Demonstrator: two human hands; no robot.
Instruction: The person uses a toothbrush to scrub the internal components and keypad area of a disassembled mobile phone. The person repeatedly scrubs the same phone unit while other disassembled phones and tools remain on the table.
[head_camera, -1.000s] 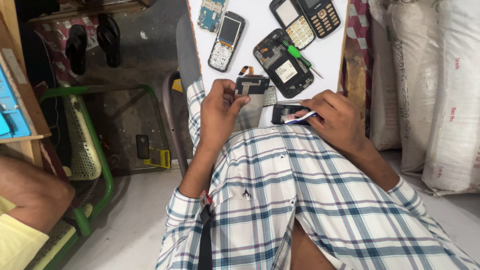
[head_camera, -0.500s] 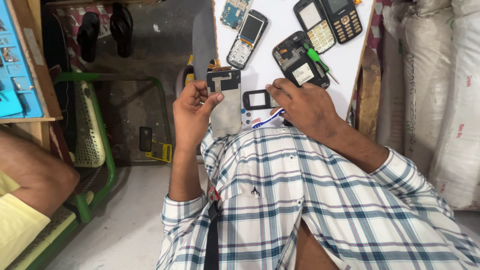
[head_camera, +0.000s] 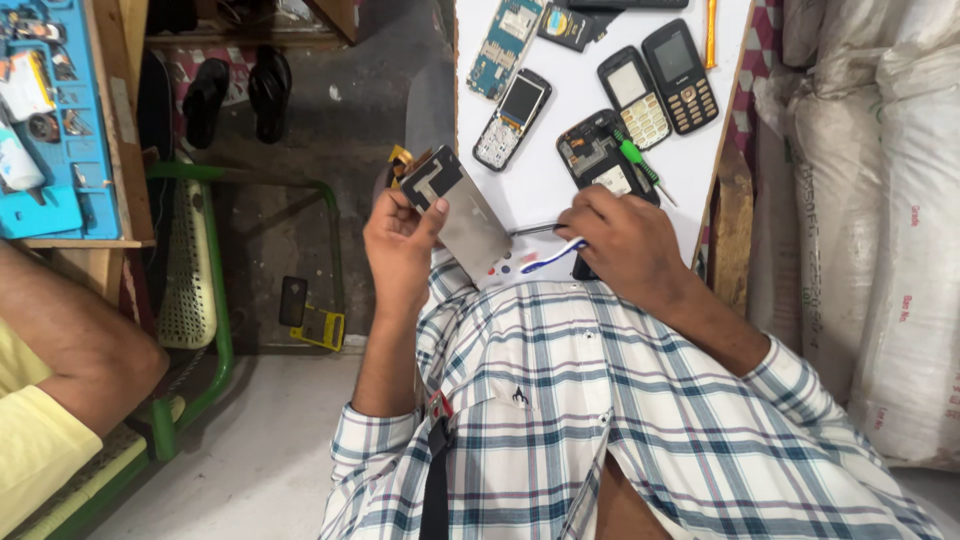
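Left hand: the left hand (head_camera: 400, 245) is curled around a flat phone panel (head_camera: 455, 205), thumb on its face and fingers behind, so it is closed on the part and lifts it off the white bench (head_camera: 560, 190), just over the near edge.
Right hand: the right hand (head_camera: 625, 245) is closed on a blue-and-white toothbrush (head_camera: 550, 256), whose head points left toward the panel; a thin metal tool (head_camera: 530, 230) lies just beside its fingers, and I cannot tell whether the hand grips that too.
Panel: dark at the top end, grey metal below, tilted toward the camera; the brush head is near its lower corner, not clearly touching.
Step in hand: it looks like brushing the panel clean.
How to do it well: keep the thumb off the patch being brushed, support the panel from behind with the fingers, use light strokes away from the body, and turn the part rather than twisting the wrist.
Risk: the panel hangs past the bench edge, so a slip could drop it to the floor; working further over the bench seems safer.
Nearby: an opened black phone (head_camera: 600, 155) with a green-handled screwdriver (head_camera: 640, 162) across it lies just beyond the right hand; 3 keypad phones and a bare circuit board (head_camera: 503, 45) lie further up.
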